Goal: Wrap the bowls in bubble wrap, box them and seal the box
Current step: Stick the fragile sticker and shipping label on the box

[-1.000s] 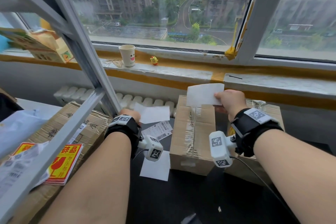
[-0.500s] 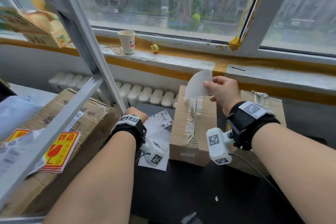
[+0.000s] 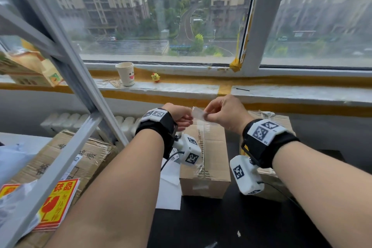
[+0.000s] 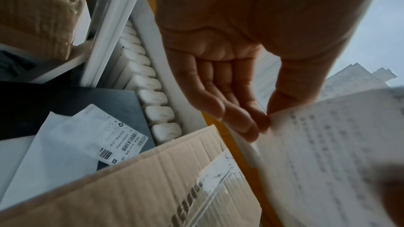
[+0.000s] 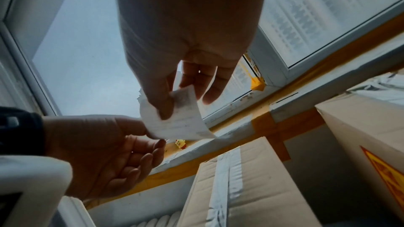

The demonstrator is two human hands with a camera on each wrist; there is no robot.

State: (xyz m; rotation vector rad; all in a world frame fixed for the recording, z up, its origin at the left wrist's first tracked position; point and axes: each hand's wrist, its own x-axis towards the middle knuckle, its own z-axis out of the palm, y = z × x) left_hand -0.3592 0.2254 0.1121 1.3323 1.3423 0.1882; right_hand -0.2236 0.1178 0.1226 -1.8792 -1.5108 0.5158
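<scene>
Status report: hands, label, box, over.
Both hands, left and right, pinch the label above the box. Box taped shut. Nothing in the way.

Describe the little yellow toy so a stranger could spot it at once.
Start at the long windowsill with its orange tape strip. Towards its left stands a paper cup with a smiling face; just right of it sits the yellow chick figure. It is the only toy there, far smaller than the cup.
</scene>
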